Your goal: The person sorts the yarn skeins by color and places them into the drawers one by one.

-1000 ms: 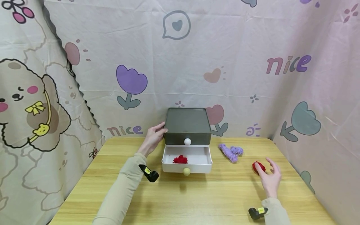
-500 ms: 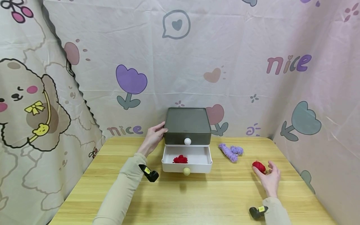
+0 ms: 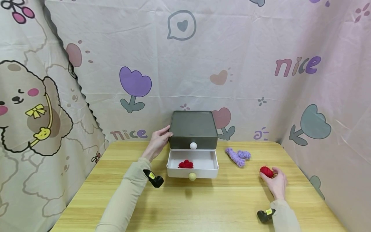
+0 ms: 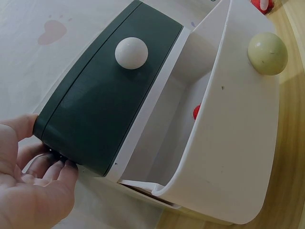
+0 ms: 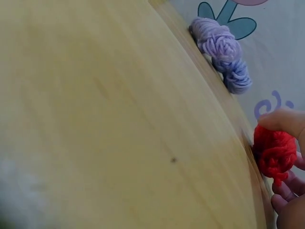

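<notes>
A small desktop drawer unit with a dark grey-green top stands at the back of the table. Its white lower drawer is pulled out, and a red yarn bundle lies inside. My left hand holds the unit's left side at the top front corner, thumb above and fingers bent against the side in the left wrist view. Over at the right, my right hand has thumb and fingers around a red yarn ball, low at the tabletop.
Two lilac yarn skeins lie touching on the table, right of the drawer unit. A white knob is on the upper drawer, a pale yellow knob on the lower. A printed cloth hangs behind the table.
My right hand has lowered over the red yarn ball, and its thumb and fingers have closed in around it. My left hand and the drawer unit have kept their place.
</notes>
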{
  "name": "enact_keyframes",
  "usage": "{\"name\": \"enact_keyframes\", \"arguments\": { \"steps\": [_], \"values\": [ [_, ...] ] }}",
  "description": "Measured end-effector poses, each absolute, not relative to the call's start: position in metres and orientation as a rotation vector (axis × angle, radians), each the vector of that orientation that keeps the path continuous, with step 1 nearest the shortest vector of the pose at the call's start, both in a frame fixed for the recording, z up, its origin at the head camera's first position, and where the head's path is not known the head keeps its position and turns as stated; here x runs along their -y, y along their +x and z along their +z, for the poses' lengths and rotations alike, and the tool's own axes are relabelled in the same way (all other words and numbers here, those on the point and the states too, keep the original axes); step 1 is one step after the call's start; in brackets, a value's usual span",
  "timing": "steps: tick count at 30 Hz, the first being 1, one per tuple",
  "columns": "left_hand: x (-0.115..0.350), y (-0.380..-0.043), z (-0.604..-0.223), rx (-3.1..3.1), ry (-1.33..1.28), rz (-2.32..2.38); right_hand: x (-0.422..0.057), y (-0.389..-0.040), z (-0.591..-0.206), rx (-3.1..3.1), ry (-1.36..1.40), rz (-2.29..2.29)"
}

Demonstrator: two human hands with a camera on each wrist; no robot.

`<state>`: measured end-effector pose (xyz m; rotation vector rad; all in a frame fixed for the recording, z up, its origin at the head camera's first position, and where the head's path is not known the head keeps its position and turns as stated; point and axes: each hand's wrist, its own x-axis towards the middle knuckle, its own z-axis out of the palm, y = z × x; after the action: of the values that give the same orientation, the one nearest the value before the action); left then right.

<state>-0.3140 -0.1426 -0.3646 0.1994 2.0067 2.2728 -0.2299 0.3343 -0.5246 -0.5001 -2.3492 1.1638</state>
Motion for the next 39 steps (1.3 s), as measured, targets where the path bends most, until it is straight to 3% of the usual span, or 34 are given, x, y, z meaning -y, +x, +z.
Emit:
{"name": "enact_keyframes", "arguments": {
  "steps": [39],
  "values": [
    [0.1421,-0.3143,-0.3647,-1.988,0.186,2.289,-0.3309,-0.2315,-0.5175,2.406,-0.547,1.122]
  ]
}}
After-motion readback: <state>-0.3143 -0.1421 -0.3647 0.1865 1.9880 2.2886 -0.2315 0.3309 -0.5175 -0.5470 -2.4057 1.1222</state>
